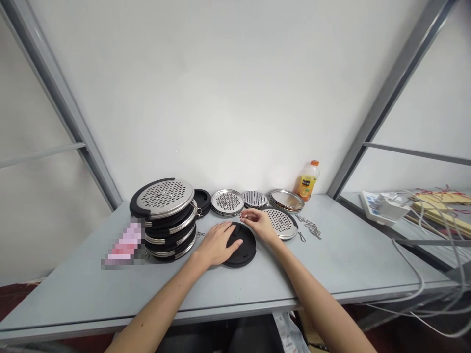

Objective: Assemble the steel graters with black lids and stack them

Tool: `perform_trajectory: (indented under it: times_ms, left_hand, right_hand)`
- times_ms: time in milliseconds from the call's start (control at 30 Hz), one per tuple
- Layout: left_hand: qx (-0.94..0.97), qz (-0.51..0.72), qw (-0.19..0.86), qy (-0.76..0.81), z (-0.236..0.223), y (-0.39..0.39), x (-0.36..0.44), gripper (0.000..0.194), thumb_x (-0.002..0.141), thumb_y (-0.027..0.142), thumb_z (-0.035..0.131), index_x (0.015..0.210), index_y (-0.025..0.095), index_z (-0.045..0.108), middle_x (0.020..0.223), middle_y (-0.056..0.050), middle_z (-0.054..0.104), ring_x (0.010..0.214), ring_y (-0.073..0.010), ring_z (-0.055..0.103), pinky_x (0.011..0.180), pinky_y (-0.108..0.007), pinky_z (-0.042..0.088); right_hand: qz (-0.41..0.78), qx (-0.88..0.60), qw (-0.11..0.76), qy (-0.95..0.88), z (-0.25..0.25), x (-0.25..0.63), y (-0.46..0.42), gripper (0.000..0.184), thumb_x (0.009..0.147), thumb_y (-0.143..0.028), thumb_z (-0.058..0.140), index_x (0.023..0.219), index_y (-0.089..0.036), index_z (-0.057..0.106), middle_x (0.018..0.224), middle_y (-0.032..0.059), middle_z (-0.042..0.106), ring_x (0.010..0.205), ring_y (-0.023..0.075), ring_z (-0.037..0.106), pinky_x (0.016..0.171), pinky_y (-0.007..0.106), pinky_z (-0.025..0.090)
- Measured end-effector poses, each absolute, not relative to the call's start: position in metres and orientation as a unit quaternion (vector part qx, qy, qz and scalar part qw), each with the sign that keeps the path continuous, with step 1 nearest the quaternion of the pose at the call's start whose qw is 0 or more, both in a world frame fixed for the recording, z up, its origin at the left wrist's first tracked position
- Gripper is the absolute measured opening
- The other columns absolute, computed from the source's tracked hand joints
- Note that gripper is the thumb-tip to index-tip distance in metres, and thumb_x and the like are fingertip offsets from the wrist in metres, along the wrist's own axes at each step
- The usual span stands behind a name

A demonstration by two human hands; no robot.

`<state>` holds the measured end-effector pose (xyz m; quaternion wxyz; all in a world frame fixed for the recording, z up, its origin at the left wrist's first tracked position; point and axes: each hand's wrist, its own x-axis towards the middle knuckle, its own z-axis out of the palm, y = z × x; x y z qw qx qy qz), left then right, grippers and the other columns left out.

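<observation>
My left hand (218, 243) lies flat, fingers spread, on a round black base (241, 250) on the grey table (342, 264). My right hand (258, 223) rests at the far edge of that base, its fingers pinched on a small metal ring (243, 215). Just right of it lies a perforated steel disc (281, 224). A pile of loose metal clips (311, 228) sits beyond that disc.
A stack of assembled black-and-steel round units (165, 218) stands at the left, with a blurred pink item (123, 245) beside it. Perforated discs (227, 201), steel rings (287, 200) and an orange drink bottle (307, 181) line the wall. Cables and a white box (386, 207) lie at right.
</observation>
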<state>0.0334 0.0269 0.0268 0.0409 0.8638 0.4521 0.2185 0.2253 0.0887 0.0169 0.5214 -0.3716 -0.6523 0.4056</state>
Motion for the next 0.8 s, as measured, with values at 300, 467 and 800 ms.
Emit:
perform_trajectory:
  times_ms: [300,467,800]
  left_hand:
    - [0.804,0.261,0.012,0.534,0.034,0.034,0.038,0.031,0.092,0.04,0.048,0.106,0.017,0.063,0.093,-0.012,0.07,0.088,-0.0304,0.066,0.076,-0.042,0.051]
    - [0.796,0.317,0.015,0.515,0.028,0.041,0.034,0.018,0.089,0.026,0.052,0.097,0.02,0.067,0.095,-0.008,0.07,0.096,-0.0272,0.063,0.085,-0.039,0.048]
    - [0.762,0.463,0.065,0.449,0.026,0.047,0.029,0.021,0.089,0.018,0.052,0.109,0.018,0.061,0.103,-0.006,0.068,0.092,-0.0191,0.064,0.085,-0.033,0.051]
  right_hand:
    - [0.349,-0.398,0.504,-0.682,0.016,0.224,0.086,0.033,0.079,-0.041,0.064,0.101,-0.016,0.067,0.09,0.0094,0.073,0.084,0.0238,0.07,0.079,0.038,0.054]
    - [0.344,-0.394,0.539,-0.66,0.027,0.218,0.092,0.035,0.087,-0.048,0.053,0.099,-0.017,0.065,0.087,0.0091,0.073,0.089,0.0233,0.066,0.087,0.04,0.048]
    - [0.547,-0.31,0.547,-0.552,0.042,0.209,0.101,0.027,0.071,-0.042,0.074,0.082,-0.018,0.067,0.099,0.006,0.068,0.088,0.0169,0.062,0.08,0.03,0.05]
